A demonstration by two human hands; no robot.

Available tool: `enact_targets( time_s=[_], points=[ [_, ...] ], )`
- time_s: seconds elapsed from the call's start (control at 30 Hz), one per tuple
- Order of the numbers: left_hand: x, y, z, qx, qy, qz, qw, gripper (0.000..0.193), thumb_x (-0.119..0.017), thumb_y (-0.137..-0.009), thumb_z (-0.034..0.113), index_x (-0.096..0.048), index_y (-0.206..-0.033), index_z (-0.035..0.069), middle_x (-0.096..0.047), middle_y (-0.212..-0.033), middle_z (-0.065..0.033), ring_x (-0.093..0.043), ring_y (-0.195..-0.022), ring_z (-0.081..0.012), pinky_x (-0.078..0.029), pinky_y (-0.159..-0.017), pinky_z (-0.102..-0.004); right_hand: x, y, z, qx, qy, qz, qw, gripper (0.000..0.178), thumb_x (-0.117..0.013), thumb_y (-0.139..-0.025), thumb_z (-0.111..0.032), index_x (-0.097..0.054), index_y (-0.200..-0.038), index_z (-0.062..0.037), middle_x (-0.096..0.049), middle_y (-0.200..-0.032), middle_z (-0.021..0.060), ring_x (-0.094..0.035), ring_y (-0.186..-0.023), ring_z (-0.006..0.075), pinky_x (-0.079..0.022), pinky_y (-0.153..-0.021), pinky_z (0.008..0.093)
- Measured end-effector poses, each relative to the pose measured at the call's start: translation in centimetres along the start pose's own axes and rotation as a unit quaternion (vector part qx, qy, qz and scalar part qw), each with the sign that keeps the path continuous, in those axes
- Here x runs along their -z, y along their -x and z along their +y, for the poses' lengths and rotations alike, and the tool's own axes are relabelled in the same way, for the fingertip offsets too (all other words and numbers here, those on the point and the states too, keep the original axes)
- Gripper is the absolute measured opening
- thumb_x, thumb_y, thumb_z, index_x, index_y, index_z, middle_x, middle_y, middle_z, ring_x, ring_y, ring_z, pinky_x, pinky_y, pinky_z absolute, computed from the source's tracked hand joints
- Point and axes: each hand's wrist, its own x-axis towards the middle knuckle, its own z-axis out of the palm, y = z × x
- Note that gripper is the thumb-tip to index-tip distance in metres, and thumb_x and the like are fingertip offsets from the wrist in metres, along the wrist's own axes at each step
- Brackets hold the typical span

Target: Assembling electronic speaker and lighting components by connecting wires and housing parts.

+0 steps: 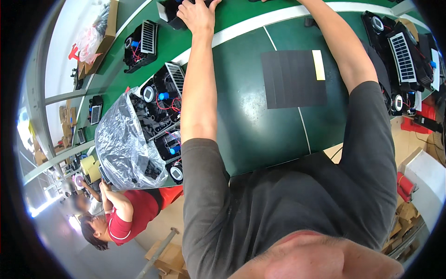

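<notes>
My left hand [199, 16] reaches to the far edge of the view, fingers spread and thumb apart. Its fingertips are at the right side of a black plastic housing [173, 17], apparently touching it; the frame cuts off part of both. My right forearm [332, 35] stretches forward to the top edge, where nearly all of my right hand is cut off. Between my arms, a flat black sheet [290, 81] with faint parallel lines and a pale yellow strip [318, 65] lies on the green work surface [246, 125].
Left of my arm, black housings [155, 104] with wires and panels stand beside clear plastic film [123, 144]. Another unit [141, 45] sits on the green line. More panelled units [402, 56] crowd the right side. A person in red [132, 214] works at left.
</notes>
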Motion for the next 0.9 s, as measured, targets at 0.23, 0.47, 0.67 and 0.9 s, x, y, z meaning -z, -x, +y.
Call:
enact_targets(
  time_s=[0.23, 0.47, 0.67, 0.9],
  points=[
    [0.8, 1.3, 2.1, 0.061, 0.176, -0.046, 0.981, 0.049, -0.081, -0.082, 0.049, -0.073, -0.109, 0.009, -0.063, -0.108, -0.0227, -0.056, -0.11, -0.0413, -0.039, -0.099, -0.0511, -0.4, 1.7, 1.1, 0.02, -0.045, 0.096, 0.994, 0.071, -0.088, -0.063, -0.061, -0.07, -0.104, -0.0064, -0.07, -0.092, 0.0166, -0.069, -0.092, 0.0364, -0.056, -0.084, 0.0457],
    [6.7, -0.5, 5.8, 0.09, 0.001, -0.135, 0.987, 0.059, -0.074, -0.084, 0.057, -0.073, -0.115, 0.006, -0.064, -0.117, -0.028, -0.055, -0.117, -0.0433, -0.03, -0.108, -0.0579, 0.1, 2.9, 1.4, 0.036, -0.025, 0.071, 0.997, 0.056, -0.084, -0.074, -0.057, -0.068, -0.101, -0.0109, -0.068, -0.097, 0.0137, -0.063, -0.099, 0.0377, -0.047, -0.093, 0.0485],
    [13.9, 1.8, 9.7, 0.053, 0.097, -0.071, 0.991, 0.055, -0.074, -0.085, 0.052, -0.073, -0.113, 0.005, -0.062, -0.123, -0.029, -0.047, -0.129, -0.0444, -0.029, -0.11, -0.0598, -1.0, 3.3, 2.2, 0.049, 0.109, 0.054, 0.991, 0.05, -0.082, -0.075, -0.06, -0.076, -0.09, -0.0128, -0.064, -0.095, 0.0164, -0.06, -0.1, 0.0373, -0.044, -0.095, 0.0516],
    [24.1, 9.6, 11.8, -0.009, 0.206, -0.104, 0.973, 0.05, -0.077, -0.086, 0.039, -0.07, -0.117, 0.001, -0.055, -0.135, -0.0305, -0.044, -0.136, -0.0451, -0.032, -0.111, -0.0593, 5.3, 4.0, -1.1, 0.086, -0.041, 0.011, 0.995, 0.048, -0.091, -0.069, -0.049, -0.078, -0.087, -0.0063, -0.066, -0.086, 0.016, -0.065, -0.087, 0.0354, -0.052, -0.078, 0.0446]
  ],
)
